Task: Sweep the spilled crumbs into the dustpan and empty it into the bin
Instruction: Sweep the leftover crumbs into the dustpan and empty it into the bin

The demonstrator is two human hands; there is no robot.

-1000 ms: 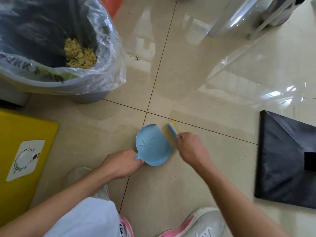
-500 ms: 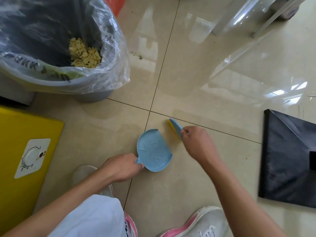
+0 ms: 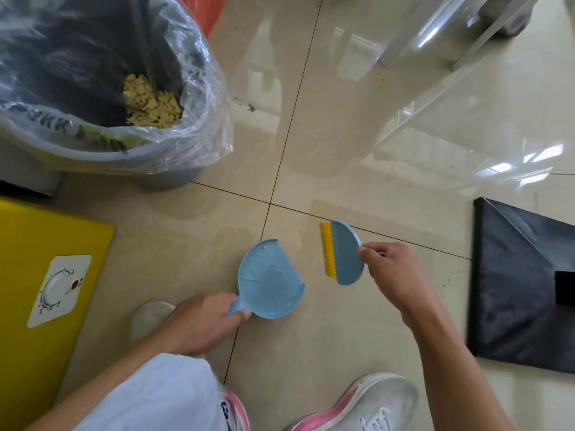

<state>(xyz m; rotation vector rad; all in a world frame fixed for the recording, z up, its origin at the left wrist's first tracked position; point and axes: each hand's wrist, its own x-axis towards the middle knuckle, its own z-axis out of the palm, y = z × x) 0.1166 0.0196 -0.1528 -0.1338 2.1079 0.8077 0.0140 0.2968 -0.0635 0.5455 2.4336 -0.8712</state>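
Note:
A small blue dustpan [image 3: 270,279] lies flat on the tiled floor, its inside bare. My left hand [image 3: 202,321] grips its short handle. My right hand [image 3: 395,275] holds a blue half-round brush [image 3: 343,253] with yellow bristles, lifted a little to the right of the pan's open edge, bristles facing the pan. The grey bin [image 3: 168,178] with a clear plastic liner stands at the upper left. A heap of yellowish crumbs [image 3: 149,102] lies inside it. A few dark specks [image 3: 249,107] dot the floor near the bin.
A yellow box [image 3: 34,306] with a white dial sticker sits at the left. A black folded bag [image 3: 522,290] lies at the right. My two shoes [image 3: 367,402] are at the bottom edge. Pale furniture legs [image 3: 435,29] stand at the upper right.
My right hand has pulled the brush away from the dustpan's edge to the right and turned it so its flat blue back and yellow bristles show. The dustpan stays put.

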